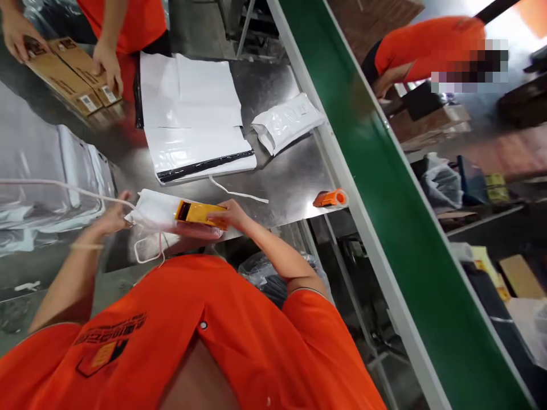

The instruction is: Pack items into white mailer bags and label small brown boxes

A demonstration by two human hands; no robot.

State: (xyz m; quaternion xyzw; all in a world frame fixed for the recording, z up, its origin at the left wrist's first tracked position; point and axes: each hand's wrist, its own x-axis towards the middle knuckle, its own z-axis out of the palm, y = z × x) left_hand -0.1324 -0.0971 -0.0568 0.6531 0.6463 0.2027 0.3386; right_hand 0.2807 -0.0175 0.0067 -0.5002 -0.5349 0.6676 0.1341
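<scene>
- Right hand [231, 215]: fingers closed round a yellow tool [199, 213], which lies over the white package.
- Left hand [116, 215]: blurred, at the package's left end; cannot tell whether it grips.
- White package [160, 200]: at the near edge of the metal table [282, 191], between the two hands.
- White cord [72, 187]: runs in from the left, passing by the left hand.
- White mailers [192, 136]: flat beyond the package, black strip along the near edge.
- White parcel [290, 122]: right of the mailers, beside the green belt [384, 171].
- Orange roll [331, 198]: near the belt's frame.
- Co-worker's hands [106, 64]: on brown boxes [64, 74], far left.
</scene>
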